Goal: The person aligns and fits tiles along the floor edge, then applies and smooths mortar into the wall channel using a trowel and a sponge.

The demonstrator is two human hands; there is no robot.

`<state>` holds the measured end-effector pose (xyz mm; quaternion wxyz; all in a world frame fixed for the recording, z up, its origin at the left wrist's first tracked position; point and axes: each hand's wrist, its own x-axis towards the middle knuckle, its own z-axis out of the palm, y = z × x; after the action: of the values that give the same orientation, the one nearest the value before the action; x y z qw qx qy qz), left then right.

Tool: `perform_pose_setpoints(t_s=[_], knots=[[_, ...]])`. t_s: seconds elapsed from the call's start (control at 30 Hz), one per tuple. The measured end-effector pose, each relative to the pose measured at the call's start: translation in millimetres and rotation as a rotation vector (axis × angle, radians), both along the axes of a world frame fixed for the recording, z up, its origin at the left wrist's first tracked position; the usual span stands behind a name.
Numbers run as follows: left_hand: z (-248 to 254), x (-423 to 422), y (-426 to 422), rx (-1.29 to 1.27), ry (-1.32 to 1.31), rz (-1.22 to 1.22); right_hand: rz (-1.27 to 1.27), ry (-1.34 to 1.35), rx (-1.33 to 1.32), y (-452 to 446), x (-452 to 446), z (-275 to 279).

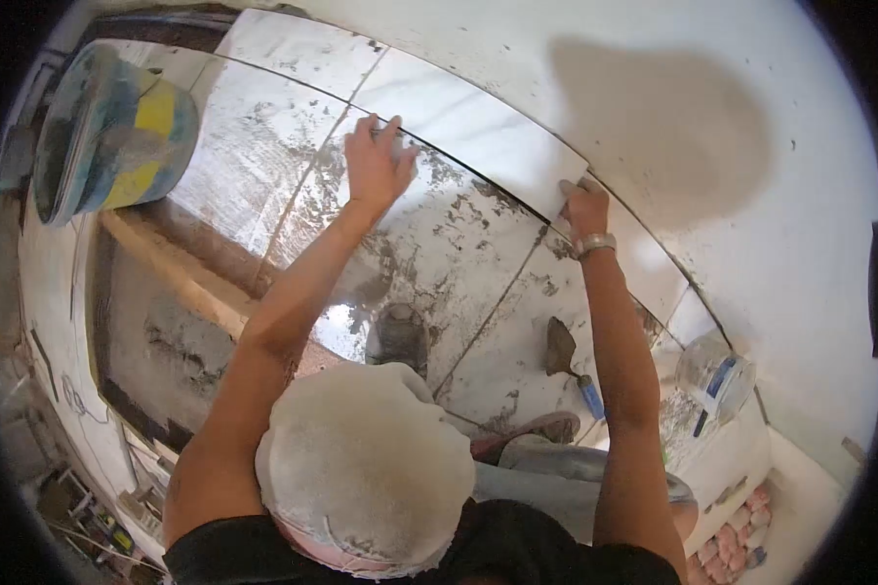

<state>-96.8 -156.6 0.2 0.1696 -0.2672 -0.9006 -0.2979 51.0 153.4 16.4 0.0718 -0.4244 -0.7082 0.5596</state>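
A white marble-look tile (468, 109) lies in the row along the wall, with a dark gap along its near edge. My left hand (377, 168) rests at that near edge toward the tile's left end, fingers spread and fingertips near the gap. At the right end of the tile, my right hand (585, 209) has its fingers curled on the near corner; its fingertips are partly hidden. A pointing trowel (561, 347) with a blue handle lies on the mortar-smeared floor tiles (449, 249), left of my right forearm.
A mortar-stained bucket (166, 136) with a yellow band stands at the far left. A clear plastic container (702, 370) with a blue label is at the right. The wall (819, 224) borders the tile row. A ledge (180, 268) drops toward a lower area; pinkish rubble (737, 541) lies lower right.
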Motion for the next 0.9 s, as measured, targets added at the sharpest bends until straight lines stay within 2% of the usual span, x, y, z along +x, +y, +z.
perform_pose_setpoints(t_s=[0.03,0.07,0.13,0.17,0.2,0.23,0.27,0.33,0.4,0.5,0.57,0.8,0.9], knots=[[-3,1,2,0.005,-0.004,0.008,-0.001,0.001,0.068,0,3,-1],[-13,-1,5,-0.06,0.038,0.026,0.126,-0.082,0.335,25,7,-54],[-9,3,8,-0.027,-0.009,0.023,0.197,-0.18,0.405,15,6,-33],[-13,1,10,-0.046,0.054,0.023,0.1,-0.23,0.445,12,3,-41],[-15,2,9,-0.02,0.047,0.021,0.053,-0.157,0.597,-11,3,-8],[-9,4,10,-0.033,0.021,0.019,-0.038,-0.183,0.703,-6,-2,-41],[-5,5,12,-0.049,0.0,0.027,-0.058,-0.193,0.705,-12,-1,-25],[-5,5,14,-0.034,-0.028,0.021,0.091,-0.233,0.516,-21,0,-1],[-8,5,12,-0.03,-0.057,0.032,0.063,-0.289,0.579,-27,-4,5],[-9,4,16,-0.035,-0.024,0.038,-0.07,-0.29,0.466,-35,1,23],[-9,4,19,-0.062,-0.025,0.076,-0.101,-0.062,0.595,-37,10,22],[-9,3,19,-0.077,0.001,0.095,-0.065,0.092,0.483,-39,27,4],[-17,-13,4,-0.01,0.05,0.047,-0.07,0.197,0.562,-22,41,-3]])
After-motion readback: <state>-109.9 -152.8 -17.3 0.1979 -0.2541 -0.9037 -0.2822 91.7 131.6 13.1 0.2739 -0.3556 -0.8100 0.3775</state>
